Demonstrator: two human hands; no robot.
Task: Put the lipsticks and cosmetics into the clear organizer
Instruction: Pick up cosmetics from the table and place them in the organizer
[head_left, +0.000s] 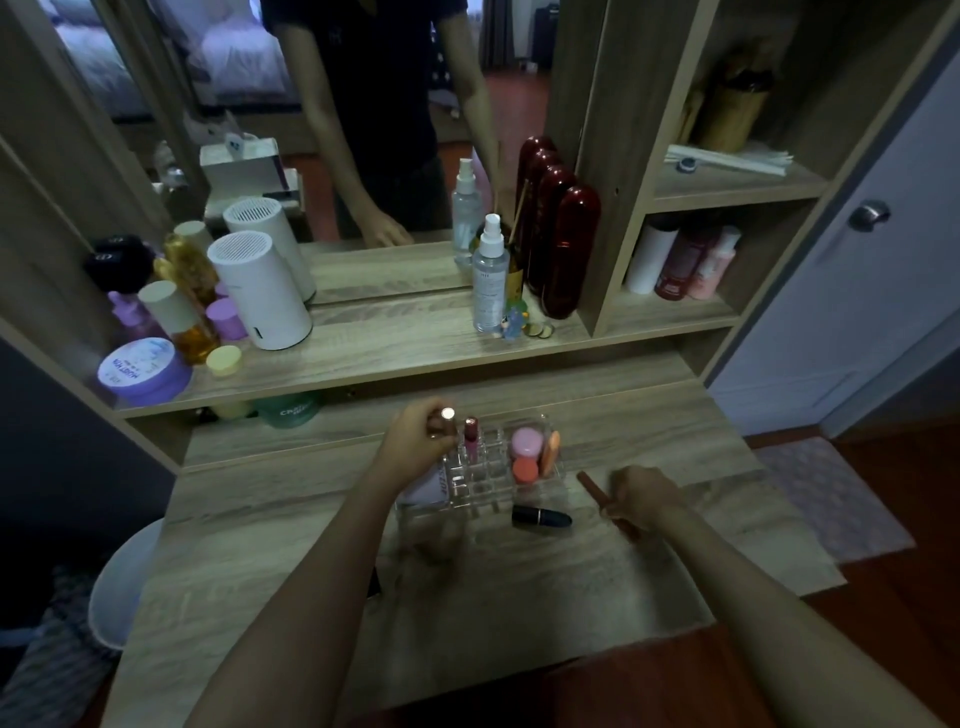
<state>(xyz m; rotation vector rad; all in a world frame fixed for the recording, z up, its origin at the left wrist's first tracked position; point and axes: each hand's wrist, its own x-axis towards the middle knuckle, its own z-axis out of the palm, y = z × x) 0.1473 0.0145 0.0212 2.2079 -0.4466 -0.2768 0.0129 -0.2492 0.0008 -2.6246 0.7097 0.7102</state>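
The clear organizer (485, 480) stands in the middle of the wooden desk. My left hand (415, 441) is over its back left corner, shut on a rose-gold lipstick (447, 415) held upright. A pink lipstick (471, 436) stands in a slot beside it. A pink jar (525, 441), an orange round compact (524, 469) and an orange sponge (550, 452) sit in the right compartment. A white tube (428, 486) lies in the left part. My right hand (641, 496) grips a thin reddish-brown lip pencil (592, 483) right of the organizer. A black lipstick (542, 517) lies on the desk in front.
A raised shelf (395, 358) behind the desk carries a white cylinder (260, 291), a spray bottle (488, 275), dark red cases (563, 249), a purple tub (143, 369) and small bottles. A mirror stands behind it. A green jar (291, 410) sits under the shelf. Cubbies with bottles are at the right.
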